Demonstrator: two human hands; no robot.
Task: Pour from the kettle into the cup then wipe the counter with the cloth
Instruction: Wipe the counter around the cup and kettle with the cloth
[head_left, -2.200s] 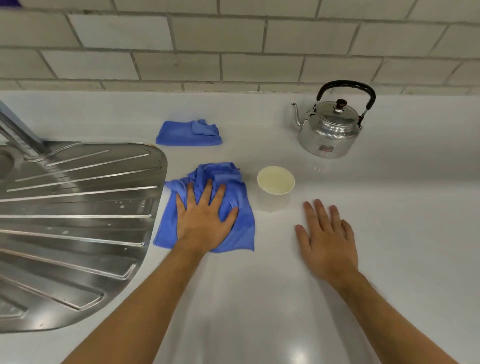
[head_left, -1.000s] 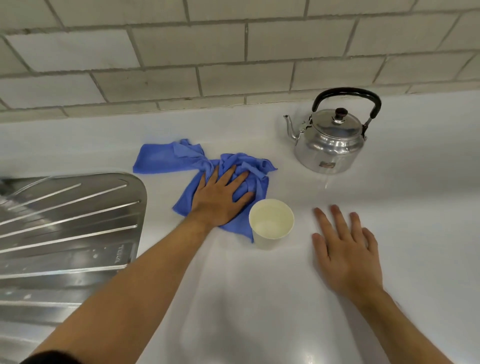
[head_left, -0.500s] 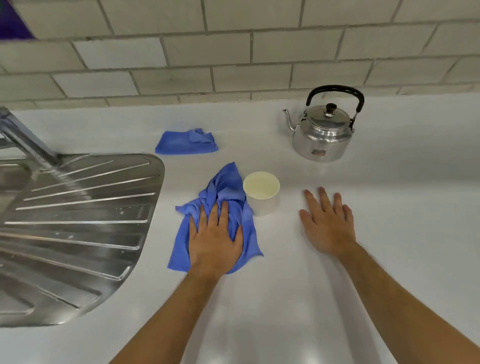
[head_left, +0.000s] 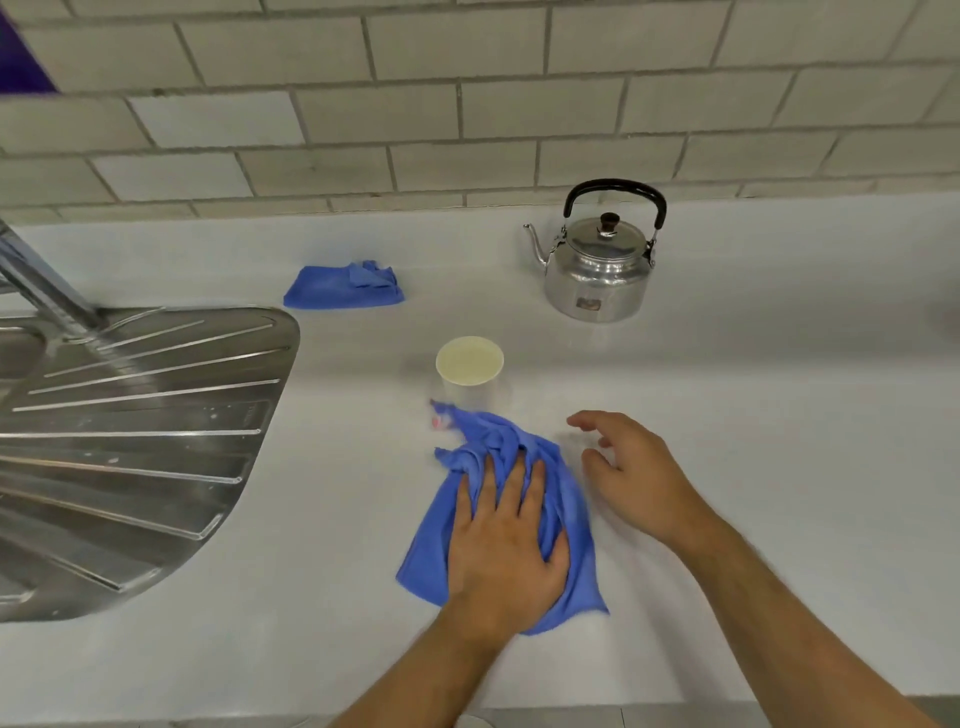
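My left hand (head_left: 501, 545) presses flat on a crumpled blue cloth (head_left: 563, 499) spread on the white counter (head_left: 779, 415), in front of a white cup (head_left: 470, 371) that stands upright. The cloth's far tip lies just short of the cup's base. My right hand (head_left: 631, 470) hovers just right of the cloth, fingers apart and curled, holding nothing. A shiny metal kettle (head_left: 597, 275) with a black handle stands upright at the back right, its spout pointing left, apart from both hands.
A second folded blue cloth (head_left: 343, 288) lies at the back, left of the kettle. A steel sink drainboard (head_left: 130, 441) fills the left side, with a tap arm (head_left: 41, 286) above it. A tiled wall (head_left: 467, 104) runs behind. The counter's front edge is near the bottom.
My left hand has slid the cloth to the right and nearer to me, from beside the cup to in front of it. My right hand has lifted off the counter and curled its fingers.
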